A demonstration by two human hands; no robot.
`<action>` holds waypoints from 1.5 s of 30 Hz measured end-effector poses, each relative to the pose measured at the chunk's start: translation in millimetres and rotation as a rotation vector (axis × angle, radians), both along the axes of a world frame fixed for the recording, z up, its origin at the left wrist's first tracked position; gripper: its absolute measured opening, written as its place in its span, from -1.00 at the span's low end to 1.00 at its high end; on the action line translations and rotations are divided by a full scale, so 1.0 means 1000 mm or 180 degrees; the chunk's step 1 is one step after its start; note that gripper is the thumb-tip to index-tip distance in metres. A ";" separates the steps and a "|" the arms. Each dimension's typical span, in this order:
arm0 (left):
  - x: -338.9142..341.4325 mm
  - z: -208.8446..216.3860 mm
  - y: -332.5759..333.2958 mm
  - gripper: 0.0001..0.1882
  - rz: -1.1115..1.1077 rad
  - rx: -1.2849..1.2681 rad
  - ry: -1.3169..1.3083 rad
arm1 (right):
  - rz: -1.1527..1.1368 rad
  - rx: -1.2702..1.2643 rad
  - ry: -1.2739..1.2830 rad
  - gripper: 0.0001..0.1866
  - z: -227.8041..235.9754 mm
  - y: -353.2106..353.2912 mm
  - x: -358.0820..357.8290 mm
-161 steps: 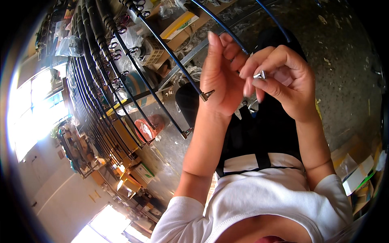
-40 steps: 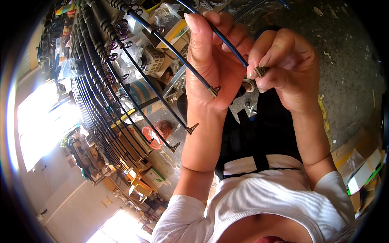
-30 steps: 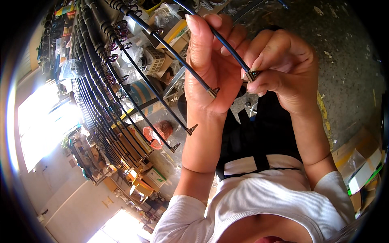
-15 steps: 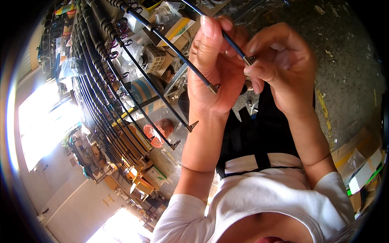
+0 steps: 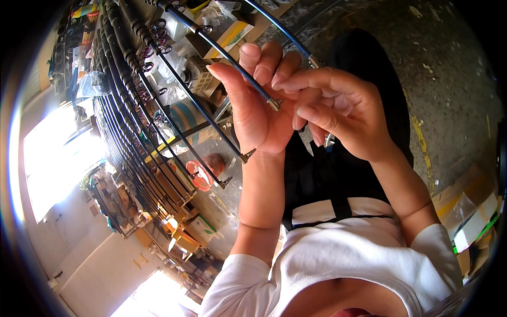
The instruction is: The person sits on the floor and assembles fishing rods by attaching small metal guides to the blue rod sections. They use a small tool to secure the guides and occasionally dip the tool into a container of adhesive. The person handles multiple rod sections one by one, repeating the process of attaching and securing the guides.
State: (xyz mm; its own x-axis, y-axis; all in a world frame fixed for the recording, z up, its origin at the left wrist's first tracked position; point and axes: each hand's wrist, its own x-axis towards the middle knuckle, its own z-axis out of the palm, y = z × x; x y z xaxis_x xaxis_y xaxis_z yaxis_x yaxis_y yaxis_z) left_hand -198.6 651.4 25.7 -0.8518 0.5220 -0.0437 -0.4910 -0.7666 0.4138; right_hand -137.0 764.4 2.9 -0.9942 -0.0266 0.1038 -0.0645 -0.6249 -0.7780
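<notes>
A dark fishing rod [image 5: 228, 58] slants down across my left hand [image 5: 261, 108], and its metal-capped tip [image 5: 274, 103] lies over the palm. The thumb and fingers of that hand stand apart on either side of the rod, not closed round it. My right hand [image 5: 343, 108] is just right of the tip, its thumb and forefinger spread with nothing visible between them. Its forefinger reaches toward my left fingertips; whether they touch I cannot tell. A second, bluish rod [image 5: 282, 29] hangs free above my right hand, its tip [image 5: 315, 62] partly behind the knuckles.
Many more fishing rods [image 5: 203, 112] with ring guides fan out to the left, tips toward me. Behind them are a red basket [image 5: 203, 171], cardboard boxes [image 5: 198, 230] and a shelf with clutter. Flattened cardboard [image 5: 470, 195] lies at the right on the concrete floor [image 5: 449, 105].
Both hands have let go of the bluish rod, which has swung up slightly. My left hand has shifted left and lower, opening around the neighbouring rod; my right hand has followed to the left.
</notes>
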 end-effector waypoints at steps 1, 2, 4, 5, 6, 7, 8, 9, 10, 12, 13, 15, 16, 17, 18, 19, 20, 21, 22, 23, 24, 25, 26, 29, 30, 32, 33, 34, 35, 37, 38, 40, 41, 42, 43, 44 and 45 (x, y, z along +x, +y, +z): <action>-0.001 -0.001 -0.002 -0.62 -0.0020 -0.0054 0.0106 | -0.0067 0.0006 0.0021 -0.75 0.000 -0.001 -0.001; -0.002 -0.003 -0.005 -0.64 -0.0040 -0.0108 0.0211 | -0.0133 0.0012 0.0042 -0.75 0.001 -0.003 -0.002; -0.002 -0.004 -0.007 -0.67 -0.0057 -0.0064 0.0341 | -0.0117 0.0066 0.0184 -0.77 0.000 -0.004 -0.005; -0.004 -0.003 -0.007 -0.67 -0.0078 -0.0051 0.0390 | -0.0050 0.0126 0.0303 -0.78 -0.002 -0.002 -0.007; -0.004 -0.003 -0.007 -0.68 -0.0094 -0.0035 0.0432 | 0.0022 0.0189 0.0415 -0.78 -0.004 -0.001 -0.008; -0.004 -0.004 -0.008 -0.68 -0.0110 -0.0019 0.0474 | -0.0080 0.0101 0.0390 -0.80 -0.003 -0.003 -0.008; -0.005 -0.007 -0.009 -0.68 -0.0165 0.0029 0.0517 | -0.0183 0.0013 0.0365 -0.81 -0.001 -0.006 -0.008; -0.006 -0.008 -0.010 -0.68 -0.0196 0.0057 0.0505 | -0.0292 -0.0068 0.0337 -0.82 0.001 -0.008 -0.008; -0.006 -0.009 -0.010 -0.68 -0.0227 0.0085 0.0494 | -0.0361 -0.0103 0.0287 -0.82 0.004 -0.009 -0.007; -0.004 -0.007 -0.007 -0.68 -0.0156 0.0049 0.0491 | -0.0501 -0.0170 0.0189 -0.82 0.007 -0.011 -0.007; -0.005 -0.008 -0.008 -0.69 -0.0220 0.0084 0.0524 | -0.0428 -0.0079 0.0203 -0.82 0.006 -0.011 -0.006; -0.008 -0.010 -0.009 -0.69 -0.0351 0.0149 0.0593 | -0.0283 0.0100 0.0234 -0.82 0.003 -0.008 -0.006; -0.007 -0.010 -0.010 -0.69 -0.0342 0.0150 0.0570 | -0.0281 0.0095 0.0233 -0.82 0.004 -0.008 -0.006; -0.006 -0.009 -0.010 -0.69 -0.0333 0.0151 0.0548 | -0.0280 0.0090 0.0232 -0.82 0.006 -0.008 -0.006; -0.006 -0.009 -0.010 -0.69 -0.0331 0.0153 0.0527 | -0.0286 0.0087 0.0232 -0.81 0.007 -0.008 -0.006; -0.006 -0.009 -0.009 -0.69 -0.0296 0.0112 0.0544 | -0.0331 0.0090 0.0278 -0.82 0.007 -0.008 -0.007; -0.005 -0.009 -0.009 -0.69 -0.0262 0.0070 0.0562 | -0.0375 0.0093 0.0325 -0.82 0.006 -0.009 -0.008; -0.005 -0.008 -0.008 -0.69 -0.0227 0.0025 0.0580 | -0.0420 0.0092 0.0372 -0.82 0.006 -0.009 -0.008; -0.005 -0.008 -0.008 -0.69 -0.0231 0.0030 0.0564 | -0.0419 0.0083 0.0379 -0.83 0.005 -0.009 -0.008; -0.005 -0.008 -0.008 -0.69 -0.0234 0.0034 0.0548 | -0.0419 0.0074 0.0386 -0.83 0.005 -0.009 -0.008; -0.005 -0.008 -0.008 -0.69 -0.0241 0.0040 0.0532 | -0.0420 0.0066 0.0393 -0.83 0.005 -0.009 -0.008; -0.005 -0.008 -0.008 -0.69 -0.0238 0.0061 0.0534 | -0.0410 0.0082 0.0394 -0.84 0.004 -0.009 -0.008; -0.005 -0.008 -0.007 -0.69 -0.0235 0.0083 0.0537 | -0.0399 0.0098 0.0396 -0.84 0.004 -0.009 -0.008; -0.005 -0.009 -0.006 -0.69 -0.0231 0.0114 0.0551 | -0.0400 0.0106 0.0410 -0.84 0.004 -0.009 -0.008; -0.005 -0.009 -0.006 -0.68 -0.0230 0.0119 0.0557 | -0.0405 0.0102 0.0416 -0.84 0.003 -0.009 -0.008; -0.005 -0.010 -0.008 -0.69 -0.0283 0.0137 0.0566 | -0.0383 0.0091 0.0413 -0.83 0.004 -0.009 -0.008; -0.006 -0.010 -0.009 -0.69 -0.0309 0.0145 0.0570 | -0.0372 0.0084 0.0410 -0.83 0.004 -0.009 -0.008; -0.006 -0.009 -0.009 -0.69 -0.0322 0.0150 0.0558 | -0.0392 0.0058 0.0408 -0.84 0.004 -0.009 -0.008; -0.006 -0.009 -0.009 -0.70 -0.0335 0.0156 0.0547 | -0.0412 0.0032 0.0406 -0.84 0.004 -0.010 -0.009; -0.006 -0.009 -0.009 -0.71 -0.0348 0.0155 0.0552 | -0.0430 0.0001 0.0386 -0.84 0.004 -0.011 -0.009; -0.006 -0.008 -0.009 -0.71 -0.0348 0.0148 0.0569 | -0.0430 -0.0004 0.0369 -0.84 0.005 -0.011 -0.008; -0.006 -0.010 -0.011 -0.73 -0.0370 0.0178 0.0582 | -0.0437 -0.0010 0.0367 -0.84 0.004 -0.012 -0.008; -0.007 -0.012 -0.013 -0.73 -0.0387 0.0210 0.0580 | -0.0441 -0.0016 0.0382 -0.83 0.004 -0.012 -0.008; -0.007 -0.013 -0.014 -0.73 -0.0403 0.0242 0.0578 | -0.0444 -0.0023 0.0398 -0.83 0.003 -0.012 -0.008; -0.007 -0.012 -0.015 -0.74 -0.0420 0.0214 0.0607 | -0.0446 -0.0049 0.0405 -0.83 0.004 -0.012 -0.008; -0.007 -0.011 -0.015 -0.75 -0.0437 0.0187 0.0637 | -0.0447 -0.0075 0.0412 -0.82 0.005 -0.012 -0.008; -0.007 -0.011 -0.014 -0.76 -0.0457 0.0162 0.0667 | -0.0451 -0.0099 0.0419 -0.82 0.006 -0.012 -0.007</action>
State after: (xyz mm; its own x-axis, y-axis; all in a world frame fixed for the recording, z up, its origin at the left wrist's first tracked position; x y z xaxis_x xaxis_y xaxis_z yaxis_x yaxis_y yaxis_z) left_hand -205.7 637.1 15.1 -0.7566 0.6352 0.1553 -0.5039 -0.7177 0.4806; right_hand -144.2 752.4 8.6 -0.9656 0.1180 0.2319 -0.2536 -0.6260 -0.7375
